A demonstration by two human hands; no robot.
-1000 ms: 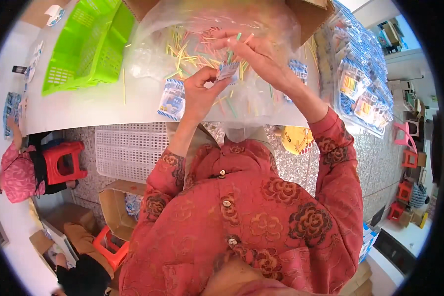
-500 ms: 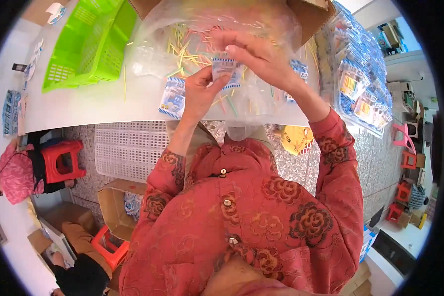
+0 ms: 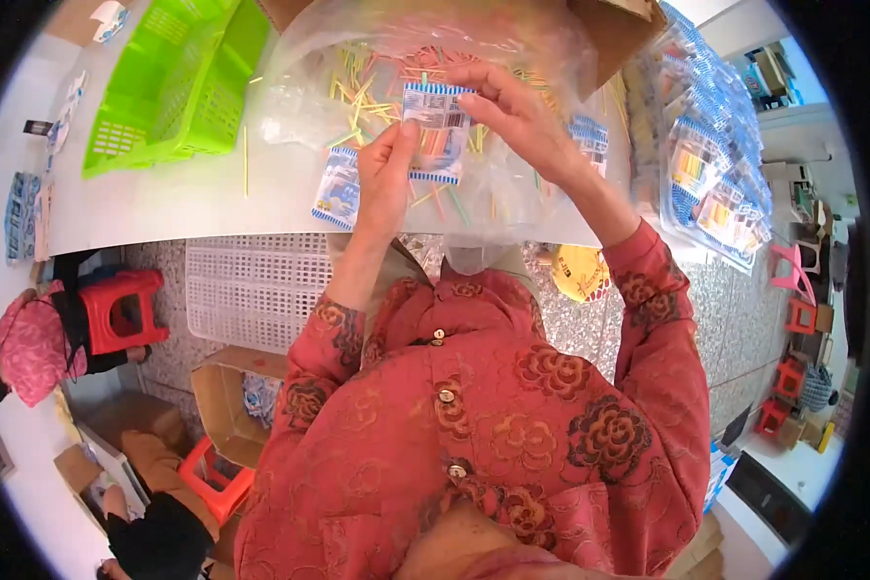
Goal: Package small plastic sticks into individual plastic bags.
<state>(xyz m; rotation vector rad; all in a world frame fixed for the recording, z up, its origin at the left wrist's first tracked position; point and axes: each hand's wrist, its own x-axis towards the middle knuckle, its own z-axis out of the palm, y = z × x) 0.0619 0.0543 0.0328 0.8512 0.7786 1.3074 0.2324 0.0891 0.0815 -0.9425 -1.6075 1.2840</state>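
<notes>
Glossy film, moulded plastic, matt cardboard and patterned cloth are seen together.
The packet (image 3: 439,135) is made of thin plastic film, smooth and shiny, partly printed and partly clear. The bag (image 3: 288,108) is of soft, transparent plastic, much wrinkled, and light is caught along its folds. By the basket (image 3: 211,111) a smooth, glossy plastic is shown, pierced with holes; in the crate (image 3: 251,288) a stiff plastic lattice is seen. The table (image 3: 191,208) is given a smooth finish, slightly reflecting. The box (image 3: 617,41) is formed from matt cardboard. The jacket (image 3: 387,464) is sewn from textured cloth, with polished-looking buttons (image 3: 446,395).
</notes>
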